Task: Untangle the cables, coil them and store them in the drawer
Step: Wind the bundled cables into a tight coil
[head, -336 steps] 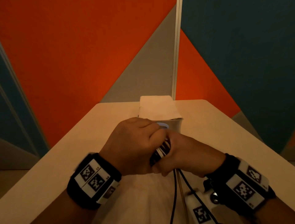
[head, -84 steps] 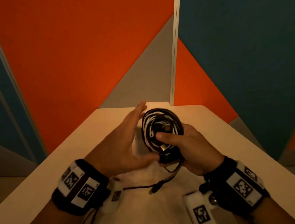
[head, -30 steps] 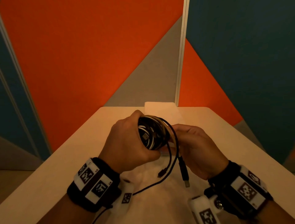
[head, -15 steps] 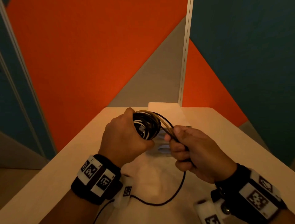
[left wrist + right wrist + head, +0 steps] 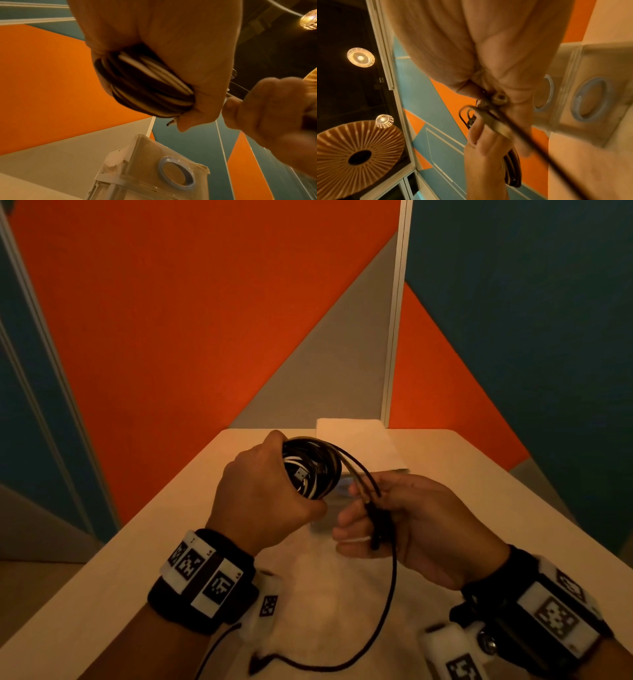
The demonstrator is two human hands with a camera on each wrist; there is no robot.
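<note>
Translucent plastic drawer (image 5: 147,169), smooth

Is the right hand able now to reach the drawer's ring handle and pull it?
Probably not yet. The right hand grips loose cable strands, and the left hand holds the coil before the drawer. Nothing else blocks the ring handle.

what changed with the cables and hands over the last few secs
The coil passed from the right hand into the left hand, which now grips it. The right hand took hold of the loose strands and pulls them off to the right. The drawer box stayed on the table.
</note>
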